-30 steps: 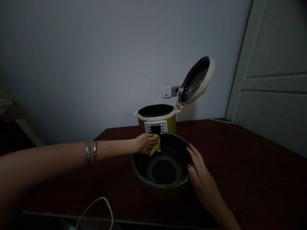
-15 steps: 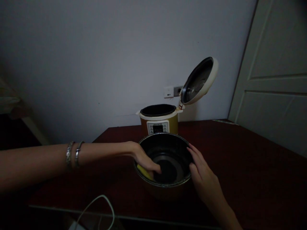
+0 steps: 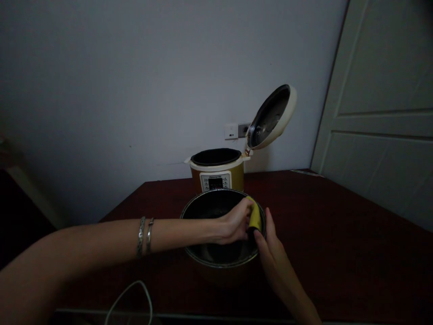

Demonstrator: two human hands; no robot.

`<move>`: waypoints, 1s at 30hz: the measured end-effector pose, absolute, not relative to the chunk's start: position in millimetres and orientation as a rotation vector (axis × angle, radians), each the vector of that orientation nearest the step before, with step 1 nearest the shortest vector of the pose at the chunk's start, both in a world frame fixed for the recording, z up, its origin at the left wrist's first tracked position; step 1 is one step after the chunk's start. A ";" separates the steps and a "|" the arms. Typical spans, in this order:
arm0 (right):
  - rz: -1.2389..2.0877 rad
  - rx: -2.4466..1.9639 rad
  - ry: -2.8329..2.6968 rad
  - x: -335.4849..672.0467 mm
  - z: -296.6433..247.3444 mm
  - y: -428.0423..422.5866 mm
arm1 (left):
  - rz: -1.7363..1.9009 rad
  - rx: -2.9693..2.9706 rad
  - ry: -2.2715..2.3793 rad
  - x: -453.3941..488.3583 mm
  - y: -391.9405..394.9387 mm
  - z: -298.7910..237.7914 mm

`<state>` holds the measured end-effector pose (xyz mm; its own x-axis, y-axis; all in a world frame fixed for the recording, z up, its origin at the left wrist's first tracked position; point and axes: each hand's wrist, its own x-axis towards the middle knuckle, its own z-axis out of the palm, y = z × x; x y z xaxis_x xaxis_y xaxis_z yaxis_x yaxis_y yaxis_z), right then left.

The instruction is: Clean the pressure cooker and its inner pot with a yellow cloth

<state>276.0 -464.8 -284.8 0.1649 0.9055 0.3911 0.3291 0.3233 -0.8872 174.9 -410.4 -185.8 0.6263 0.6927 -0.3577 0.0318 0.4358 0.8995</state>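
L hand point(image 3: 235, 223) clamps soft yellow cloth point(image 3: 254, 216) vs inner pot point(image 3: 207, 208) wall at 3 o'clock. R hand point(image 3: 273, 249) grips rim there. Pot's mid-table point(image 3: 338, 225), cooker point(image 3: 218, 175) at 12. Prob. rigid, slick, light: hold by rim.

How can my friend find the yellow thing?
Start at the dark red table by the wall. In front of the gold cooker sits a black pot; the left hand presses the yellow sponge inside its right wall. It's the only small, soft, bright thing there.
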 end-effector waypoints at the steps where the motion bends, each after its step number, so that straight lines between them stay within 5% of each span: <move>1: 0.643 -1.216 -1.382 274.9 -286.0 -465.7 | 0.536 1.044 0.839 178.3 -406.6 -185.2; 8: 0.694 -1.203 -1.351 273.6 -282.5 -469.5 | 0.623 1.295 0.874 173.4 -369.2 -203.4; 16: 0.672 -1.186 -1.343 272.5 -285.2 -467.0 | 0.318 2.661 0.987 152.2 -365.2 -213.9; 20: 0.657 -1.191 -1.358 272.2 -284.8 -467.8 | -0.133 3.329 0.396 154.0 -363.4 -202.9; 24: 0.640 -1.215 -1.362 272.0 -283.4 -469.7 | -0.254 3.330 -0.459 151.7 -351.1 -194.5; 30: 0.638 -1.184 -1.375 271.6 -285.0 -469.4 | -0.463 3.236 -0.631 145.3 -341.7 -190.2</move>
<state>271.6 -469.4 -285.0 0.1645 0.9033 0.3961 0.2809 0.3421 -0.8967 145.3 -341.7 -190.2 0.8903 -0.3394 -0.3034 -0.3913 -0.9112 -0.1288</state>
